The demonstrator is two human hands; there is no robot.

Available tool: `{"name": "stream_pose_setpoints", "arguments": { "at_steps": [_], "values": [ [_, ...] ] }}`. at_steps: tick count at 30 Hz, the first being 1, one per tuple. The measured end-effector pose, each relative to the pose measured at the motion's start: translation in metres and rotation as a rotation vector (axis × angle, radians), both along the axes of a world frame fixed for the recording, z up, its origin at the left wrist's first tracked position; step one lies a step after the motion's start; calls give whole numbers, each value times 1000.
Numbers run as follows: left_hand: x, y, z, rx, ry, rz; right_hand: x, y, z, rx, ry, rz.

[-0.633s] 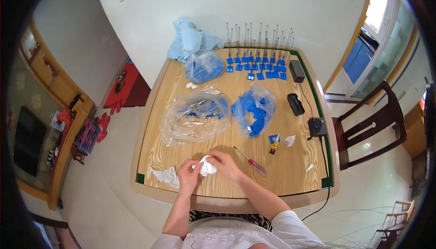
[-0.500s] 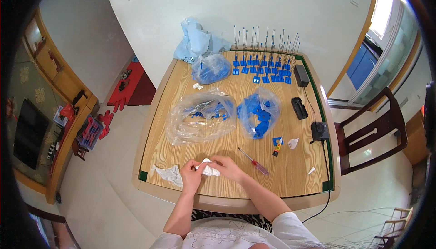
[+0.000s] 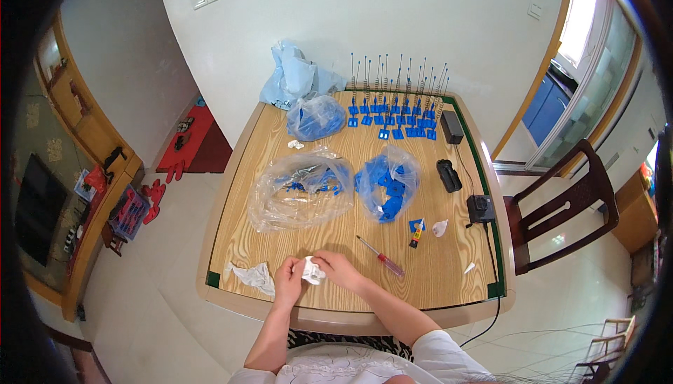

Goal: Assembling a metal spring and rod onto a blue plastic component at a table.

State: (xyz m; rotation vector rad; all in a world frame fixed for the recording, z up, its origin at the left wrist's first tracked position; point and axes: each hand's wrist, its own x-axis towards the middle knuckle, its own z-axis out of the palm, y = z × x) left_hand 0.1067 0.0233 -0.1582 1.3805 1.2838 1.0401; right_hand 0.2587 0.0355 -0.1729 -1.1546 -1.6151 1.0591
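Small white crumpled piece (image 3: 313,270): pinched between both hands at the near edge of the wooden table (image 3: 449,279). Left hand (image 3: 288,280): fingers closed on its left side. Right hand (image 3: 335,269): fingers closed on its right side. Crumpled white wrapper (image 3: 252,276): on the table, just left of the left hand. Red-handled screwdriver (image 3: 381,256): near the right hand. Clear plastic bag (image 3: 298,191) and bag of blue parts (image 3: 389,182): mid-table, well apart from the hands
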Motion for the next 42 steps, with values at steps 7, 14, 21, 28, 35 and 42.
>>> {"name": "stream_pose_setpoints", "arguments": {
  "at_steps": [7, 14, 21, 28, 35, 42],
  "values": [
    [-12, 3, -16, -4, -12, 102, 0, -6, 22, -179, 25, 136],
    [-4, 0, -4, -98, -237, 24, -3, 3, 1, -126, 379, 24],
    [-15, 1, 0, -177, -127, -9, -1, -2, 1, -79, -1, 149],
    [-20, 0, 9, -91, -41, 59, -3, 2, 3, -281, 269, 177],
    [-18, 1, -5, -65, -107, 122, 1, 0, 6, -176, 54, 92],
    [-26, 0, -7, -102, -51, 100, -1, -4, 17, -240, 139, 59]
  ]
}}
